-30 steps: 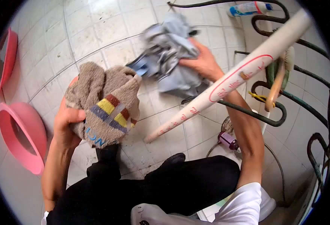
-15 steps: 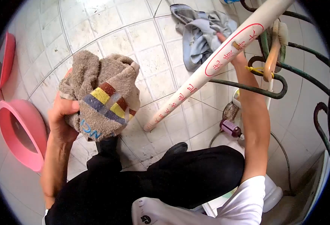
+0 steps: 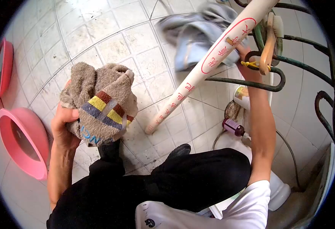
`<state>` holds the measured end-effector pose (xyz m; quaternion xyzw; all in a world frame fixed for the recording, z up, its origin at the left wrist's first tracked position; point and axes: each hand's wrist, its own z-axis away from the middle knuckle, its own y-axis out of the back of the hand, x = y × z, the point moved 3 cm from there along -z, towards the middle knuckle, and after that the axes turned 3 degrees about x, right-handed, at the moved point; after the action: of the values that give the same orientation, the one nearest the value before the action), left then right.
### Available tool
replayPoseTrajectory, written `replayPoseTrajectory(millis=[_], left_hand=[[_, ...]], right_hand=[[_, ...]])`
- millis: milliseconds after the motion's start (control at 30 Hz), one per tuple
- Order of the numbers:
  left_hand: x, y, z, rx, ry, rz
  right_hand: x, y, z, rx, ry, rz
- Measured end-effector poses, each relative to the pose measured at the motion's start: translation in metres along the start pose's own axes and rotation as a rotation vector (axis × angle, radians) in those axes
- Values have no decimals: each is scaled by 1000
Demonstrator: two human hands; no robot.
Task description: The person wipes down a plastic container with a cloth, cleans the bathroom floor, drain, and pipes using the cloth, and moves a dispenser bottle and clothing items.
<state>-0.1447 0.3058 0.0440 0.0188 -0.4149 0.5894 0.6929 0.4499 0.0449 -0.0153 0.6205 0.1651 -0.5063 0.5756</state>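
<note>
My left hand (image 3: 65,124) is closed round a bunched brown towel (image 3: 106,87) with brown, yellow and dark blue blocks and blue letters. The thumb presses on its near side. My right hand (image 3: 244,53) reaches behind a long cream tube (image 3: 198,78) with red writing. It grips a grey-blue cloth (image 3: 198,36), blurred by motion, perhaps a garment. Most of the right fingers are hidden by the tube and the cloth.
Two pink basins (image 3: 24,141) (image 3: 0,72) stand at the left. A green metal rack (image 3: 308,61) with a wooden-handled brush (image 3: 268,45) crosses the right. Below it are a purple bottle (image 3: 234,126) and a white tub (image 3: 242,95). Grimy pale tiles (image 3: 110,45) cover the floor.
The grey-blue cloth has shifted left and spread with my right hand, and now blurs. The towel stays in my left hand, slightly turned. The view has shifted a little.
</note>
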Motion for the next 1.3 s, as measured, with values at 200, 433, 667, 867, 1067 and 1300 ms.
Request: replayPoseTrajectory(millis=[200,433,667,867,1067,1300], left_hand=[[1,-2,1,37,-13,-4],[0,-3,1,21,9,-14],[-4,5,0,52,15,7],[-3,4,5,76,-22,-64],[-5,3,0,20,1,-7],[2,-5,3,30,-6,-85]], right_hand=[[101,14,75,274,-562,-119],[94,-85,30,-30,-706,197],[-57,-167,-57,-292,-544,-458],[-43,-72,-41,-94,-168,-311],[37,37,113,511,-556,-504],[77,46,127,451,-868,-142]])
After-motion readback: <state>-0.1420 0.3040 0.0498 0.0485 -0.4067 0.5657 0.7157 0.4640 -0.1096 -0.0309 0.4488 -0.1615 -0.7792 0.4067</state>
